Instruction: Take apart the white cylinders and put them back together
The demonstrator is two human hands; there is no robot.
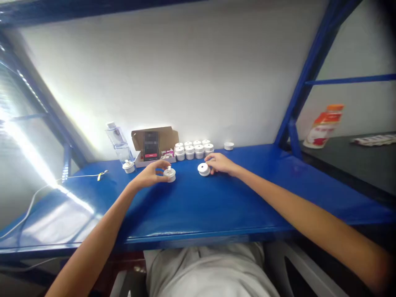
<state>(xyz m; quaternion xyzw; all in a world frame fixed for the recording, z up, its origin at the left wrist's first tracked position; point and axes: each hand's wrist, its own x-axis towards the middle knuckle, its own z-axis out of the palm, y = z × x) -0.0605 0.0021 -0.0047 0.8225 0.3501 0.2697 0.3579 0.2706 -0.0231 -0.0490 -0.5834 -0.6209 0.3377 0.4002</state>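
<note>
One white base, knob pointing up, stands between the left fingers.

Strong glare at left, streaking blue table; bottle at right blurred; upper-right corner dark.

Single head-worn view, looking forward and steeply down from above the wearer's lap, which fills the bottom edge. Wide field: tabletop across the middle, wall behind it up top, blue frame at both sides. Forearms run in large from the lower corners; left hand and right hand small, near centre.
</note>
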